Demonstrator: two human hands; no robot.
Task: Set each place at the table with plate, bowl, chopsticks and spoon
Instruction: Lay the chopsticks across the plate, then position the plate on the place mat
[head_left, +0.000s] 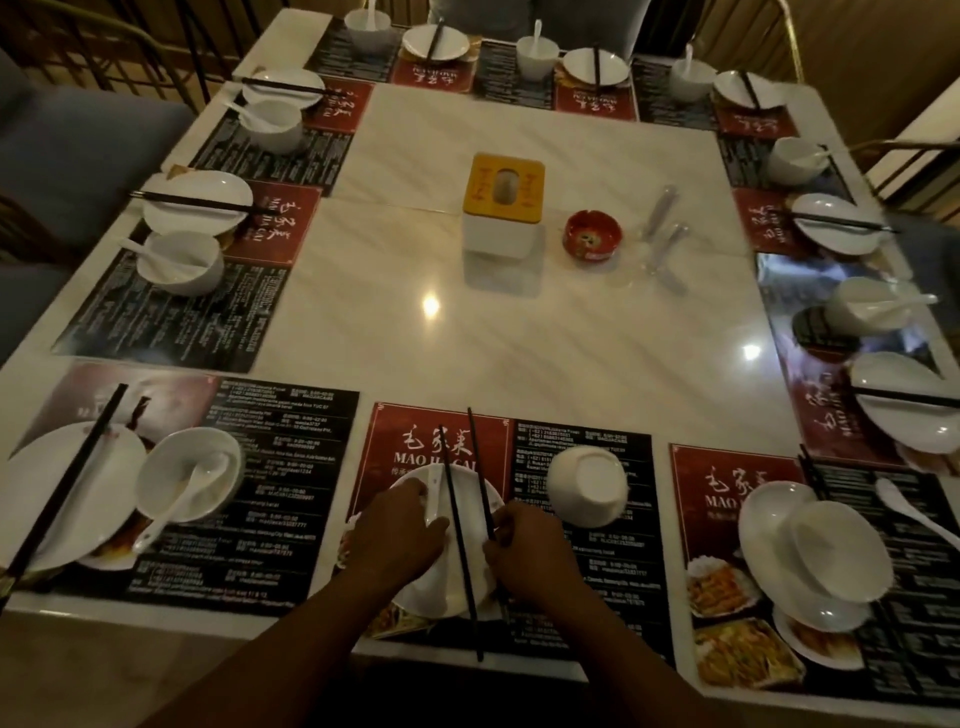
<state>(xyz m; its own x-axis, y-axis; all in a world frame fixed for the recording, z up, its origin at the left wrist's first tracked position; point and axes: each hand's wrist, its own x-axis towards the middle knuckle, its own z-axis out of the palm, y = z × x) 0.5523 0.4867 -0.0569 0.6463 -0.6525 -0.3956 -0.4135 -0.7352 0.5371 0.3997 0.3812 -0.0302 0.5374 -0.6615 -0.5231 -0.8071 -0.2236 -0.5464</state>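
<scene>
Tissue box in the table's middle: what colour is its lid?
Yellow-orange lid on the square white tissue box; head view.

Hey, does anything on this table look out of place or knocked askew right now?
Yes. At the near middle place, the bowl beside the plate looks tipped or upside down, unlike the upright bowls elsewhere. At the near right place, the spoon lies loose on the mat.

Head view looks steeply down across the table from its near edge.

White plate, black chopsticks across; bowl overturned beside.
</scene>
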